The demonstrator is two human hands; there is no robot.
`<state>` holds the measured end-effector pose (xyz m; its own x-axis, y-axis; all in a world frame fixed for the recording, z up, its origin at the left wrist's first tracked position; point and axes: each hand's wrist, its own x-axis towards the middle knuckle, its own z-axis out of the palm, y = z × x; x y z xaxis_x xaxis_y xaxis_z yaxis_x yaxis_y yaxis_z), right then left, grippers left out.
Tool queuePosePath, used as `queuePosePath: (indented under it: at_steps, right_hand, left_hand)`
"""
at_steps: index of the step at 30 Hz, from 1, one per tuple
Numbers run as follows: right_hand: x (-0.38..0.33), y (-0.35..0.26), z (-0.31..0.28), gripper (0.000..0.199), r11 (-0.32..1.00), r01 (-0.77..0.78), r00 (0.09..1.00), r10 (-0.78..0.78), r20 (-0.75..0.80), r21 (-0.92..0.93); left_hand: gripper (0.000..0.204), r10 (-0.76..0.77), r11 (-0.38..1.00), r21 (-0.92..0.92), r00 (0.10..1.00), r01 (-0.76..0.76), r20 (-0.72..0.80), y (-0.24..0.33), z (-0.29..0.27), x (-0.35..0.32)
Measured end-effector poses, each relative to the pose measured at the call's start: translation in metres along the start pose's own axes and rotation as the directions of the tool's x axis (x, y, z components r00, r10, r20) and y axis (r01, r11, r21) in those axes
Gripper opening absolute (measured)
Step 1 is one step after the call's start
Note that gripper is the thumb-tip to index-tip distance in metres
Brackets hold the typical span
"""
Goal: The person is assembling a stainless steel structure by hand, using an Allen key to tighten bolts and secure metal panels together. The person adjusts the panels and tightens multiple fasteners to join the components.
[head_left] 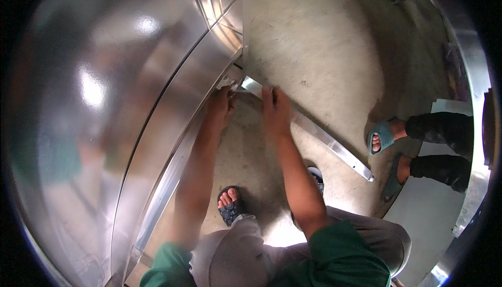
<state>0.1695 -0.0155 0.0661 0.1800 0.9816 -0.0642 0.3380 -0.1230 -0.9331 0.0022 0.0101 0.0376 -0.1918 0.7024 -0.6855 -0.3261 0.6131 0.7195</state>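
In the head view, down by the floor (314,36), left hand (219,106) sits at the edge of the shiny metal panel (125,83), grip blurred, can't tell. Right hand (277,110) is at the metal bar (327,141) near its upper end; clamped or not, can't tell. Looks like joint handwork; next move calls for steadying the bar.
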Motion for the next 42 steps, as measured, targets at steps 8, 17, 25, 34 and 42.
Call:
queuePosePath:
  at_steps: [8, 17, 25, 34, 42]
  right_hand:
    - [-0.014, 0.017, -0.03, 0.03, 0.951, -0.235, 0.972, 0.224, 0.074, 0.201]
    - [-0.053, 0.125, -0.057, 0.028, 0.965, -0.254, 0.958, 0.241, 0.157, 0.07]
    - [-0.054, 0.127, -0.043, 0.03, 0.929, -0.348, 0.927, 0.322, 0.191, 0.123]
    - [-0.059, 0.101, -0.035, 0.029, 0.861, -0.462, 0.88, 0.416, 0.229, 0.214]
    - [-0.051, 0.097, -0.037, 0.026, 0.795, -0.587, 0.803, 0.547, 0.238, 0.155]
  left_hand:
    - [0.028, 0.71, 0.42, 0.721, 0.694, -0.551, 0.117, -0.018, -0.003, 0.0]
    - [0.022, 0.713, 0.016, 0.786, 0.558, -0.618, 0.424, -0.024, -0.009, 0.034]
    - [0.022, 0.572, -0.348, 0.756, 0.513, -0.554, 0.64, -0.017, -0.022, 0.04]
    - [0.017, 0.637, -0.274, 0.914, 0.655, -0.3, 0.406, -0.021, -0.002, 0.033]
    - [0.023, 0.515, -0.178, 0.836, 0.674, -0.519, 0.529, 0.002, -0.013, 0.022]
